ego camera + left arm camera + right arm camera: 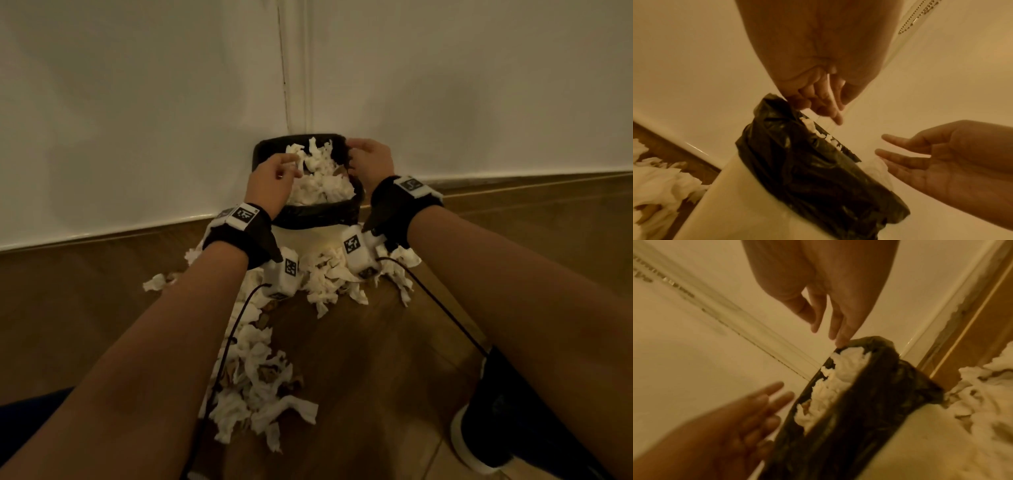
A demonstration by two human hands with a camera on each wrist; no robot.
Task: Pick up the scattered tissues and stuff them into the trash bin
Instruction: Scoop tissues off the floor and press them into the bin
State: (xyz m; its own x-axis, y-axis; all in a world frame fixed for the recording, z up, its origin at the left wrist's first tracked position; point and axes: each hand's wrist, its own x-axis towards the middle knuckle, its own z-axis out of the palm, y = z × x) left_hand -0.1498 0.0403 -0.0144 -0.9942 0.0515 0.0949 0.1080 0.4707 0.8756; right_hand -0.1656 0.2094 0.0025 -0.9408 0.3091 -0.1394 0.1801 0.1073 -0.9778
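Note:
A white trash bin with a black liner stands in the wall corner, heaped with white tissues. My left hand hovers over the bin's left side with loosely bent fingers and holds nothing. My right hand is at the far right rim. In the right wrist view its straight fingertips touch the liner's edge beside the heaped tissues. Several crumpled tissues lie scattered on the floor in front of the bin, with more right at its base.
White walls meet in a corner just behind the bin, with a baseboard along the wooden floor. My black shoe stands at the lower right. Cables run from both wrist cameras over the tissue pile.

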